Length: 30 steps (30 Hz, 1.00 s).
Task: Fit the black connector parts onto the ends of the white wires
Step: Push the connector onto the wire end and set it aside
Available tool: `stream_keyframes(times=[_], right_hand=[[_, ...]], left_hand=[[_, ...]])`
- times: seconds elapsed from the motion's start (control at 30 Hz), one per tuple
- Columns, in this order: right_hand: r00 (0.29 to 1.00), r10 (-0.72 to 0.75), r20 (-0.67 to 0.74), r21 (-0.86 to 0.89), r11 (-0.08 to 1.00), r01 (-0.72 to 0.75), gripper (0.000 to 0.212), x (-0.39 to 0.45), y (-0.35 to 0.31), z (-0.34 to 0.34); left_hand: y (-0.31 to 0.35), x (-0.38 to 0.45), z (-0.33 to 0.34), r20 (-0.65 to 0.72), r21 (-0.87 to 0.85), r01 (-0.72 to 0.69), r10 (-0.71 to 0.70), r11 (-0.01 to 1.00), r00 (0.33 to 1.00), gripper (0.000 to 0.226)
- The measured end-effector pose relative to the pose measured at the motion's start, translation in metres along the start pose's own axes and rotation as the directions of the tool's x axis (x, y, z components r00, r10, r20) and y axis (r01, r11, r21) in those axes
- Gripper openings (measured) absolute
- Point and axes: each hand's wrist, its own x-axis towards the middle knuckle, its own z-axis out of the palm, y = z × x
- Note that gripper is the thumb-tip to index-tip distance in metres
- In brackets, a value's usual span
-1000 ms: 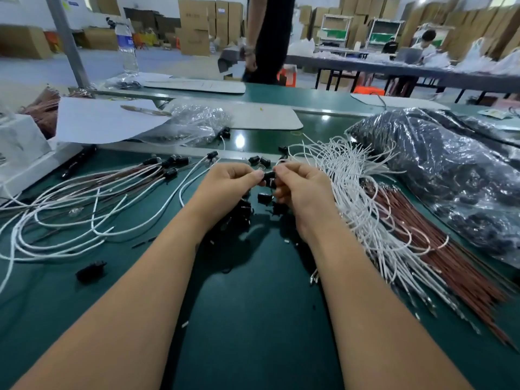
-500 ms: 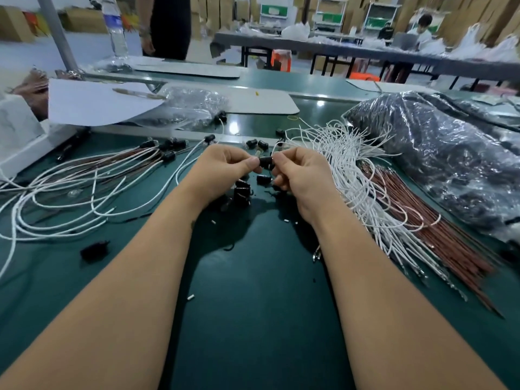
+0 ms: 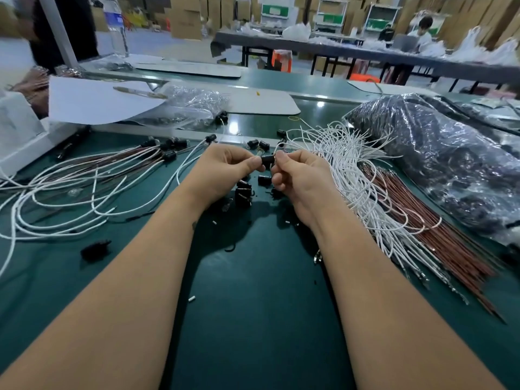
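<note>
My left hand pinches a small black connector between thumb and fingers above the green table. Facing it, my right hand pinches the end of a white wire at the connector's right side. That wire arcs back from a loose bundle of white wires to the right of my hands. Several loose black connectors lie on the table beneath my hands. To the left lie fitted wires whose ends carry black connectors.
Brown wires lie beside the white bundle. A large black plastic bag fills the right side. A clear bag, white sheet and white box sit at the back left. One stray connector lies front left.
My hands have stayed together at the connector, with the right fingers shifting slightly on the wire end. The view has tipped and turned a little, so the background has slid sideways.
</note>
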Motion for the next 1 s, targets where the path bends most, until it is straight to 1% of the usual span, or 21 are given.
stream_keyframes(times=[0.2, 0.33, 0.43, 0.5, 0.57, 0.67, 0.7, 0.77, 0.83, 0.9, 1.0], right_hand=[[0.999, -0.016, 0.038, -0.078, 0.997, 0.019, 0.022, -0.002, 0.000, -0.001], [0.995, -0.009, 0.095, -0.099, 0.995, 0.018, 0.022, -0.004, 0.000, -0.002], [0.994, 0.001, 0.113, -0.096, 0.995, 0.010, 0.022, -0.006, -0.001, 0.000], [0.994, -0.021, 0.107, -0.040, 0.999, 0.025, 0.022, -0.007, -0.003, 0.002], [0.994, -0.065, 0.093, 0.053, 0.997, 0.060, 0.023, -0.007, -0.005, 0.006], [0.996, -0.061, 0.069, 0.176, 0.983, 0.048, 0.034, -0.003, -0.007, 0.012], [0.997, -0.045, 0.069, 0.189, 0.982, 0.031, 0.033, -0.002, -0.007, 0.013], [0.996, -0.032, 0.078, 0.166, 0.986, 0.018, 0.021, -0.002, -0.005, 0.014], [0.996, -0.064, 0.065, 0.112, 0.992, 0.056, 0.010, -0.003, -0.002, 0.014], [0.995, -0.103, 0.011, 0.097, 0.990, 0.102, 0.007, -0.003, -0.001, 0.014], [0.984, -0.144, -0.101, 0.203, 0.966, 0.162, 0.009, -0.001, -0.004, 0.010]], left_hand=[[0.001, -0.004, 0.001, 0.061, -0.049, 0.011, -0.008, 0.999, 0.998, 0.018], [-0.002, -0.005, 0.001, 0.059, -0.087, 0.020, -0.015, 0.996, 0.998, 0.016], [-0.005, -0.003, 0.001, 0.025, -0.108, 0.018, -0.015, 0.994, 1.000, 0.015], [-0.004, -0.002, 0.003, -0.014, -0.140, 0.022, -0.024, 0.990, 1.000, 0.017], [-0.003, 0.002, 0.006, -0.050, -0.203, 0.010, -0.021, 0.979, 0.999, 0.017], [-0.002, 0.005, 0.008, -0.074, -0.246, -0.022, 0.004, 0.969, 0.997, 0.017], [-0.002, 0.005, 0.009, -0.076, -0.247, -0.027, 0.008, 0.969, 0.997, 0.015], [-0.002, 0.006, 0.010, -0.082, -0.233, -0.029, 0.010, 0.972, 0.997, 0.015], [-0.002, 0.007, 0.011, -0.063, -0.187, -0.037, 0.025, 0.982, 0.998, 0.018], [-0.003, 0.007, 0.011, -0.026, -0.126, -0.040, 0.037, 0.991, 0.999, 0.017], [-0.004, 0.008, 0.010, -0.037, -0.034, -0.051, 0.050, 0.998, 0.998, 0.017]])
